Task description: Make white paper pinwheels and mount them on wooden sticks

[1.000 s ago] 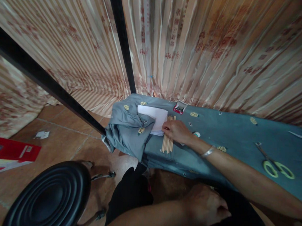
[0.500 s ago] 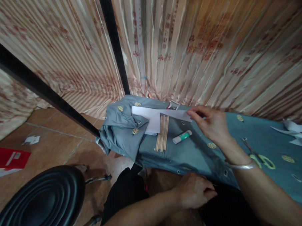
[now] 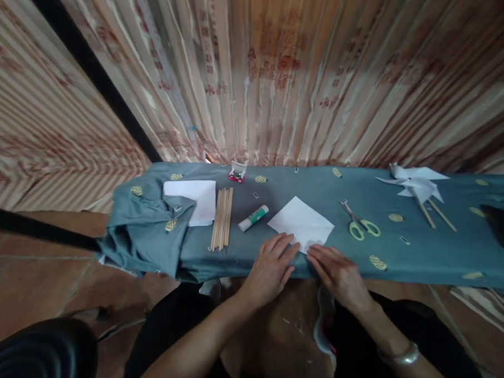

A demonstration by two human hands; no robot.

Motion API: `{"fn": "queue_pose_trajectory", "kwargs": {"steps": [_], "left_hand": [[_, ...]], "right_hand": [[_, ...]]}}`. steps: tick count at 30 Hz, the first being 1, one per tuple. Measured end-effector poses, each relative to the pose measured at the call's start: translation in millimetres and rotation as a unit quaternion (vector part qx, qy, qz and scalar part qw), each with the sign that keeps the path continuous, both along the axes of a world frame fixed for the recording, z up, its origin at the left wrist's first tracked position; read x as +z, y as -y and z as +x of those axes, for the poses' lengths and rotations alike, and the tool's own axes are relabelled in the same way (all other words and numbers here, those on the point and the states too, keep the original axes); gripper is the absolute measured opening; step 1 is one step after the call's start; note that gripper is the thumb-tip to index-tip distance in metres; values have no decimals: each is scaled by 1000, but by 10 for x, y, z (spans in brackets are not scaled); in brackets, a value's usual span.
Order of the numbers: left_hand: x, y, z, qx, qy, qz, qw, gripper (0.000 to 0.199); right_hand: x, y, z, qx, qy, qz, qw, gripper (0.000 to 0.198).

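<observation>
A square white sheet of paper (image 3: 302, 221) lies turned like a diamond on the cloth-covered bench, one corner towards me. My left hand (image 3: 273, 266) grips its near left edge, fingers bent onto the paper. My right hand (image 3: 339, 274) holds the sheet by the near corner, fingers pressed together; its thumb is partly hidden. Left of the sheet lies a glue stick (image 3: 254, 218) with a white and green body. Scissors (image 3: 357, 220) with yellow-green handles rest to the right of it, blades pointing away.
Wooden sticks (image 3: 222, 218) lie beside a stack of white paper (image 3: 204, 199). A small open box of metal pins (image 3: 237, 172) stands behind. White paper pinwheels (image 3: 419, 183) on sticks and a dark phone-like object (image 3: 502, 225) lie rightwards. A black stool (image 3: 42, 360) is at lower left.
My right hand has brought a white sheet from the left to in front of me. My left hand has risen from my lap onto it. The view has swung right, showing the pinwheels.
</observation>
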State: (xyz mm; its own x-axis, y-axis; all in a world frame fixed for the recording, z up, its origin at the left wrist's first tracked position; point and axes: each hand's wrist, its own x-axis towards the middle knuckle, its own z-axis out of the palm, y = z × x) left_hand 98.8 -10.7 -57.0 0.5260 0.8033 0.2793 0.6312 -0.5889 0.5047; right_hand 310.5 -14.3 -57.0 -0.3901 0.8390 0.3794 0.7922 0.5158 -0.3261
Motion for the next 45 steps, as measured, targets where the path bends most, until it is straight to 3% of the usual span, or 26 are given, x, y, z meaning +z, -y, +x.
{"fn": "queue_pose_trajectory", "kwargs": {"steps": [5,9,19,31,35,37,42,45], "left_hand": [[-169,-66,220,-35,-99,-3,994,52],[-171,-125,289,-35,-136,3,990,50],[-200,-81,333,-26,-169,37,985,43],[-245,-49,299,-41,-177,42,982,44],[-240,-54,286,-41,-167,48,984,44],[-222,-71,277,-36,-152,49,987,44],[-147,-185,271,-20,-119,46,992,48],[-128,-268,279,-18,-113,37,993,54]], "right_hand": [[-134,-30,280,-54,-77,-93,991,28],[-107,-188,518,-107,-106,-90,985,24],[-18,-273,334,-14,-62,-113,992,13],[-128,-610,590,-46,-85,-81,992,9],[-117,-648,629,-129,-73,-42,988,14],[-64,-587,601,-133,-74,-30,988,20],[27,-264,437,-6,-37,-79,996,50],[-38,-103,359,21,26,-81,996,65]]}}
